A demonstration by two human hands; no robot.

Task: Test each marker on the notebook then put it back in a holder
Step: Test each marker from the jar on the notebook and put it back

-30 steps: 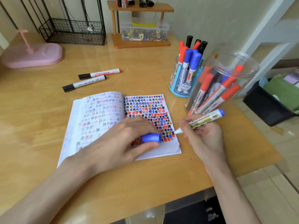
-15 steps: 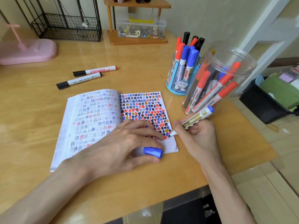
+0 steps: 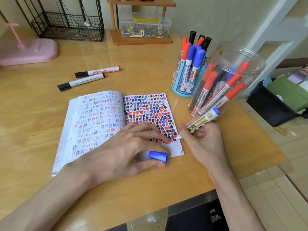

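Observation:
An open notebook lies on the wooden desk, its right page thick with red, blue and black marks. My right hand grips an uncapped blue marker, whose tip touches the lower right of that page. My left hand rests on the notebook and pinches the blue cap between thumb and fingers. A blue holder and a clear plastic jar at the right hold several markers.
Two capped markers lie loose beyond the notebook. A pink stand, a wire basket and a wooden shelf with a clear box line the back. The desk's right edge drops to a black bin.
The marker tip has crept slightly along the lower right of the page. My left hand, with the cap, slid from the page toward the notebook's bottom edge. The camera tilted a little.

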